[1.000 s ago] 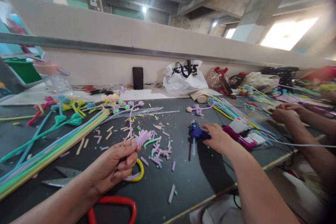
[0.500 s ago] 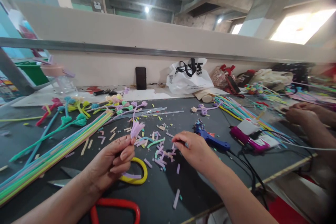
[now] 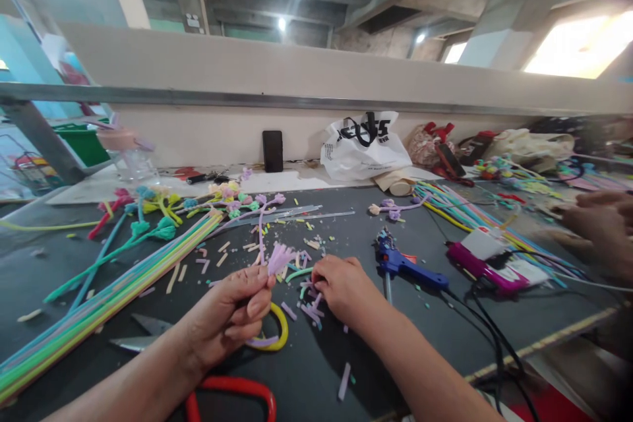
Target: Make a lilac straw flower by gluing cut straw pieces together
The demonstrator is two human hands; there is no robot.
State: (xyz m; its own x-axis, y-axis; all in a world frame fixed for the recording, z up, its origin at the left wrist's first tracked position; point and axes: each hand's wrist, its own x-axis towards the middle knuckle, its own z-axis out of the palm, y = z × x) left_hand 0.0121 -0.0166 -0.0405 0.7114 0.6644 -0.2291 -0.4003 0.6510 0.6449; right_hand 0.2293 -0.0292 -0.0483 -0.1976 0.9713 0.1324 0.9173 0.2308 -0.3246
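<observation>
My left hand pinches a purple pipe cleaner flower by its base, the fluffy strands fanning out above the fingertips. My right hand reaches down into a pile of short cut pipe cleaner pieces, mostly purple. Its fingertips are pressed together there; what they hold, if anything, is hidden. Beneath my left hand lie scissors with a yellow handle loop and a red one, their blades showing left of my wrist.
Long pastel pipe cleaners lie bundled at left, beside finished flowers. A blue glue gun and a magenta device with cables sit at right. Behind are a phone and a white bag. Another person's hands are far right.
My right hand has moved down and slightly left into the cut pieces. My left hand still holds the purple flower. The whole view has shifted a little.
</observation>
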